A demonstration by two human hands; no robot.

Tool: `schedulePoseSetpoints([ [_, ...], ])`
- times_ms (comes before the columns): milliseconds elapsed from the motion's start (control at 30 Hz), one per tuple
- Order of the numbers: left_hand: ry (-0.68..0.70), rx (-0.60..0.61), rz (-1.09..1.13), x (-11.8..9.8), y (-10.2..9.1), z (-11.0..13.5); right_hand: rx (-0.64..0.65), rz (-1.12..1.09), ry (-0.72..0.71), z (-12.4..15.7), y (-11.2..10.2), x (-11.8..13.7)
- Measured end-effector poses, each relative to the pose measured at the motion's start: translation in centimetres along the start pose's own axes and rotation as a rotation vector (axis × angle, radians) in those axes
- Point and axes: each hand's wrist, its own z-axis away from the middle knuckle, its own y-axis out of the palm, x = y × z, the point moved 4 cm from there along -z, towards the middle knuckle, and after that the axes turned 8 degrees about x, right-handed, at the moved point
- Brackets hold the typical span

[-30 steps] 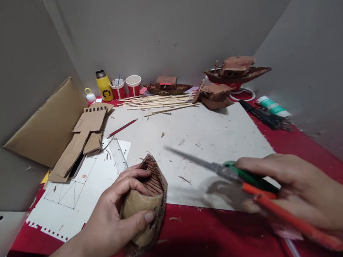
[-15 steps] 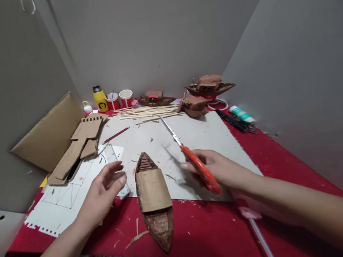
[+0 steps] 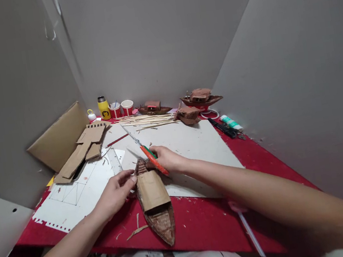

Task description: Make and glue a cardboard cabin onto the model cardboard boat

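Observation:
A brown model boat [image 3: 156, 207] with a folded cardboard cover [image 3: 152, 190] lies lengthwise on the red table [image 3: 204, 226], its far tip on a white board [image 3: 189, 143]. My left hand [image 3: 115, 194] rests at the boat's left side, fingertips touching the hull near the cover's far corner, fingers loosely curled. My right hand [image 3: 167, 159] is closed on scissors [image 3: 145, 151] with orange and green handles. The blades are parted and point away to the left, just past the boat's far tip.
Cardboard pieces [image 3: 80, 149] and a drawn paper sheet [image 3: 72, 193] with a clear ruler lie left. At the back stand a yellow bottle [image 3: 104, 108], two red-white cups [image 3: 120, 108], a row of sticks [image 3: 144, 118] and other model boats [image 3: 201, 97]. A glue tube [image 3: 231, 123] lies right.
The boat went from my left hand to lying on the table. My right hand carried the scissors left to the boat's far tip. My left hand returned to the hull's side.

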Motion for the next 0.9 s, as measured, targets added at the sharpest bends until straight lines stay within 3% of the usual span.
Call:
schedulePoseSetpoints([
  [100, 0.02, -0.013, 0.077, -0.2, -0.6, -0.1, -0.017, 0.048, -0.007, -0.4, -0.4, 0.5],
  [233, 0.001, -0.002, 0.2, -0.5, -0.8, -0.7, -0.134, 0.045, -0.101, -0.5, -2.4, 2.6],
  [400, -0.073, 0.207, 0.495, -1.5, 2.1, -1.4, -0.276, -0.008, -0.245, 0.2, -4.6, 5.9],
  [567, -0.122, 0.247, 0.67, -2.8, 4.0, -1.4, -0.302, -0.029, -0.289, 1.4, -5.2, 7.5],
  [733, -0.117, 0.295, 0.716, -3.9, 1.9, -1.7, -0.318, 0.061, -0.209, 1.7, -6.7, 6.1],
  [900, -0.055, 0.426, 0.734, -4.8, -1.0, -2.2, -0.305, 0.407, -0.028, 0.3, -8.5, 1.3],
])
